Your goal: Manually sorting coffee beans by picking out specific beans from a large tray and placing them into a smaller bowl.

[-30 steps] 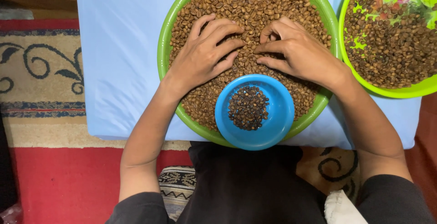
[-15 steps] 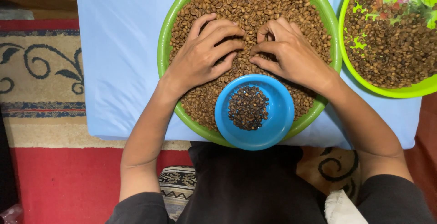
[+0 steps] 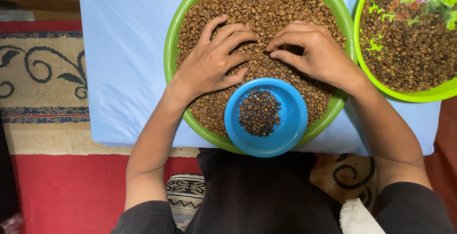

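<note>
The second green tray runs off the top and right edges. The big green tray is cut at the top, its near rim hidden behind the blue bowl.

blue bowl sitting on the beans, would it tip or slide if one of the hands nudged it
The blue bowl probably shifts easily: it rests on loose coffee beans, not a flat surface. It looks like thin plastic holding only a small heap of dark beans, so likely light. It overhangs the green tray rim, so it might tilt.

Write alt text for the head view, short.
Seen from above, a person's left hand and right hand rest on brown beans filling a green tray, fingers nearly meeting. A blue bowl with darker beans sits at its near edge; a second green tray lies right.
</note>
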